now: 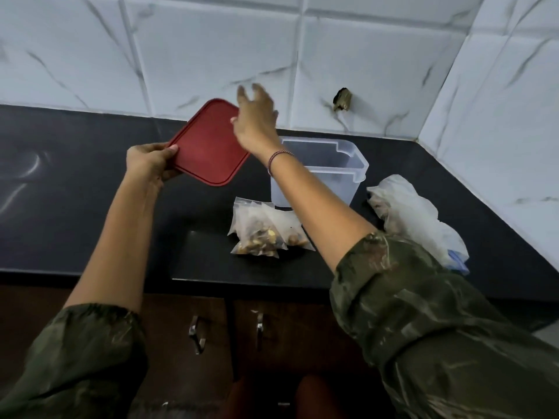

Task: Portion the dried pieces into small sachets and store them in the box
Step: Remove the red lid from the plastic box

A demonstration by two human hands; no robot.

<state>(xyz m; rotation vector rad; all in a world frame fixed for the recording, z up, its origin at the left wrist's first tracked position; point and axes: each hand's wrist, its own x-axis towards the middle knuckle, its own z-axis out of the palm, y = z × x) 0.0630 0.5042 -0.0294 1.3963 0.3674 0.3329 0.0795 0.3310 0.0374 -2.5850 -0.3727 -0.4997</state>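
As your left hand [148, 162] gripped the lid [209, 144] and your right hand [256, 117] hung open, the sachets [260, 231] lay at 7 o'clock from the box [336, 183], nearer your right.

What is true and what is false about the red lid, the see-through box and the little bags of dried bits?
1. The left hand holds the red lid by one corner. True.
2. The red lid sits on the clear box. False: the box stands open, and the lid is held up to its left.
3. The sachets are inside the box. False: they lie on the counter in front of it.
4. The right hand is open, with its fingers spread. True.
5. A crumpled plastic bag lies to the right of the box. True.
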